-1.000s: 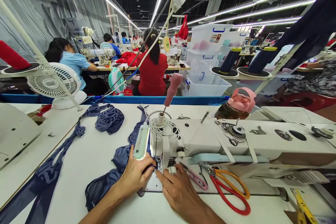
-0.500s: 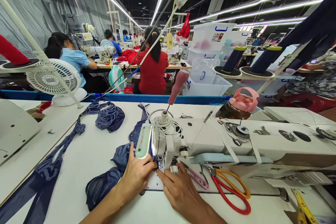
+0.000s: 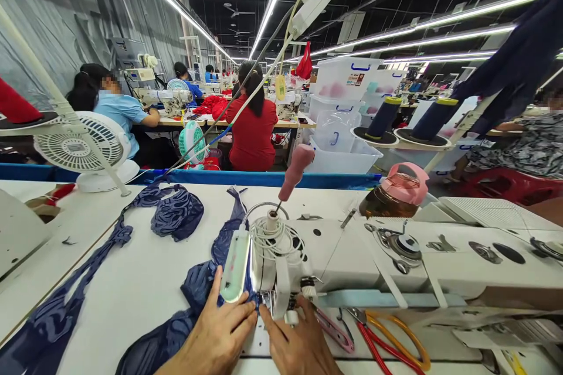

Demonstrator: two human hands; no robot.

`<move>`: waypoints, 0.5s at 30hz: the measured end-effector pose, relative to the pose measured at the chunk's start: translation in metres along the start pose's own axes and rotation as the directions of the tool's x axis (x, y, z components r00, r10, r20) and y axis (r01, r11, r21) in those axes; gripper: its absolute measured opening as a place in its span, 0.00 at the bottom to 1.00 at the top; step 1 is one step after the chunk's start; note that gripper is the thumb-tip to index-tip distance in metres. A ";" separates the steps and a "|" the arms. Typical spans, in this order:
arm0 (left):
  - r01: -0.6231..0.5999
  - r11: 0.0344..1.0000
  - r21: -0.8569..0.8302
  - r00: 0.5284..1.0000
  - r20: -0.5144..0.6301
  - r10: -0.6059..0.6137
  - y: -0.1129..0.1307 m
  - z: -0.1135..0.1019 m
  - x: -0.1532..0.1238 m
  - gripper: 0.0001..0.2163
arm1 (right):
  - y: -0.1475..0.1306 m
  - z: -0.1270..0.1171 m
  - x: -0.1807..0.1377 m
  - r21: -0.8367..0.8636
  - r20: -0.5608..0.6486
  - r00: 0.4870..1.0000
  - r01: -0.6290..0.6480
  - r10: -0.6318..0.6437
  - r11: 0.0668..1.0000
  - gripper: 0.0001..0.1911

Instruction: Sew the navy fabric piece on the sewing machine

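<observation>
Left hand [image 3: 220, 337] lies flat, fingers together, pressing navy fabric [image 3: 197, 281] onto the bed just left of the needle. Right hand [image 3: 299, 343] has fingertips bunched at the presser foot; can't tell if they pinch the cloth. Sewing machine [image 3: 352, 252] head and its lamp [image 3: 235, 266] hide the needle area (seam not visible). Pink snips [image 3: 332, 331] and orange-and-red scissors [image 3: 391, 340] lie just right of the right hand. More navy pieces trail left across the table [image 3: 145, 258]. White fan [image 3: 79, 146] at far left.
</observation>
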State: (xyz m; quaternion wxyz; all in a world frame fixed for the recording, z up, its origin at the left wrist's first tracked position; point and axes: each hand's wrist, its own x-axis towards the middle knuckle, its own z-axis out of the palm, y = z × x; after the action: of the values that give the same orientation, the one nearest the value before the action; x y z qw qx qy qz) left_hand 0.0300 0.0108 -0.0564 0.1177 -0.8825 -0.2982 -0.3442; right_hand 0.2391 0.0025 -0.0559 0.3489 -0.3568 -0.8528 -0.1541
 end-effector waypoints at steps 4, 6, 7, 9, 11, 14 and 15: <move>-0.059 0.998 0.011 0.997 0.042 0.059 -0.006 -0.008 0.007 0.13 | 0.002 0.022 -0.010 -0.047 -0.114 0.993 -0.003 -0.002 0.999 0.20; -0.085 0.996 0.009 0.992 0.098 0.083 -0.007 -0.014 0.012 0.12 | 0.004 0.022 -0.009 -0.062 -0.130 0.991 -0.030 0.022 0.998 0.19; -0.086 0.996 0.015 0.991 0.102 0.084 -0.008 -0.016 0.014 0.12 | 0.004 0.020 -0.007 -0.080 -0.112 0.993 -0.041 0.032 0.996 0.20; -0.078 0.996 0.039 0.993 0.090 0.074 -0.008 -0.018 0.016 0.12 | 0.004 0.011 -0.002 -0.123 -0.054 0.997 -0.054 0.047 0.991 0.21; -0.070 0.995 0.067 0.996 0.060 0.066 -0.008 -0.017 0.016 0.12 | 0.005 0.002 0.002 -0.147 -0.011 0.999 -0.037 0.036 0.988 0.21; -0.072 0.994 0.084 0.996 0.053 0.068 -0.007 -0.014 0.016 0.13 | 0.006 -0.002 0.005 -0.119 -0.041 0.999 -0.017 0.013 0.993 0.18; -0.063 0.994 0.086 0.997 0.052 0.059 -0.007 -0.013 0.017 0.13 | 0.006 -0.002 0.005 -0.101 -0.051 0.998 -0.027 0.022 0.995 0.18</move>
State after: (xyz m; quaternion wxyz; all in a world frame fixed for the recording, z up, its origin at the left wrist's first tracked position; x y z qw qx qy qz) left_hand 0.0286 0.0184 -0.0357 0.1593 -0.8933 -0.2887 -0.3053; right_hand 0.2419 0.0086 -0.0511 0.3534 -0.3807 -0.8304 -0.2018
